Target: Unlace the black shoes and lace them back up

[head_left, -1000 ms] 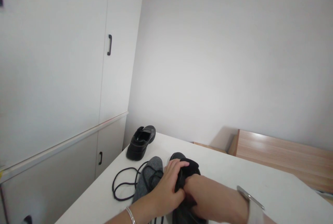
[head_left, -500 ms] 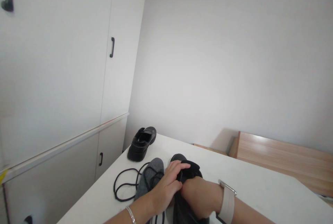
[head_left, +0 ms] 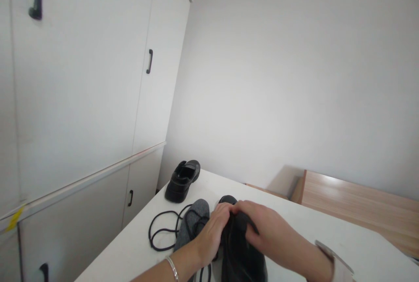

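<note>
A black shoe [head_left: 242,258] is at the bottom centre on the table, its heel end toward me and partly cut off by the frame edge. My right hand [head_left: 268,225] pinches the upper flap of this shoe, thumb on the near side and fingers over the top. From the other side, my left hand [head_left: 212,229] grips the same shoe near its opening, fingertips meeting those of my right hand. To the left lies a flat grey insole-like piece [head_left: 198,210], partly behind my left hand. A black lace [head_left: 163,231] loops over it and onto the table.
Another black shoe [head_left: 183,180] stands at the far left corner of the white table [head_left: 314,229]. White cabinets [head_left: 81,98] with dark handles flank the left side. Beyond the table's right edge is a wood-grain board [head_left: 347,199] by the wall.
My right hand has come out of the shoe's opening and now grips its flap from outside. My left hand stays at the shoe. The view has shifted slightly left.
</note>
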`<state>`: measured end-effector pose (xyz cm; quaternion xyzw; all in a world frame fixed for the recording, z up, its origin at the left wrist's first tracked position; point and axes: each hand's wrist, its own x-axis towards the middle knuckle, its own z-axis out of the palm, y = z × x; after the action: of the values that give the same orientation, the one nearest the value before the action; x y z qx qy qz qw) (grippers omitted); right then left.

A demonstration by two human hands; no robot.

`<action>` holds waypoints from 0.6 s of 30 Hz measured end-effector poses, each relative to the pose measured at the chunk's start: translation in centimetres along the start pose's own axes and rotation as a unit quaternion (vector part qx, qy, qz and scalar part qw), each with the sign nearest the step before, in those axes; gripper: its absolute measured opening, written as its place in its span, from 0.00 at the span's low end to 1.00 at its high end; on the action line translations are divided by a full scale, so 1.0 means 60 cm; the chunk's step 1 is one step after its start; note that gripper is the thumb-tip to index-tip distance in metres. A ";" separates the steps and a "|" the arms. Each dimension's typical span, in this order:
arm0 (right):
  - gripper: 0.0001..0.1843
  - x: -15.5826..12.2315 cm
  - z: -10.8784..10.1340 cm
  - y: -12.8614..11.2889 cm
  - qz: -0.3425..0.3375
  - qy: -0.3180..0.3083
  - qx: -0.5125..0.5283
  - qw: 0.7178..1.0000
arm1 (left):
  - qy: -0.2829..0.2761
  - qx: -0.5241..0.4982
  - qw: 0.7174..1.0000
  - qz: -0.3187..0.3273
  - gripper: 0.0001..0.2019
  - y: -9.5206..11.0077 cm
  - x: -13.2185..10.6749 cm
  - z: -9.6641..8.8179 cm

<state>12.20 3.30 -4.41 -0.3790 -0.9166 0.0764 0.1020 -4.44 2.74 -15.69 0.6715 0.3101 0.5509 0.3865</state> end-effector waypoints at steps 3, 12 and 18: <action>0.17 -0.007 -0.032 0.003 0.005 0.112 0.044 0.993 | 0.028 -0.025 0.999 0.001 0.24 0.004 0.002 0.001; 0.15 -0.050 -0.048 -0.069 -0.202 0.427 -0.116 0.874 | 0.262 -0.046 0.959 0.097 0.22 0.043 0.038 -0.077; 0.12 0.001 0.117 -0.075 -0.274 0.343 -0.249 0.863 | 0.340 0.006 0.929 0.147 0.20 0.065 0.038 -0.106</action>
<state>7.39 -0.28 -10.23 -0.1281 -0.8790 -0.3200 0.3293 -10.24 3.80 -10.63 0.4841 0.3243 0.7950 0.1686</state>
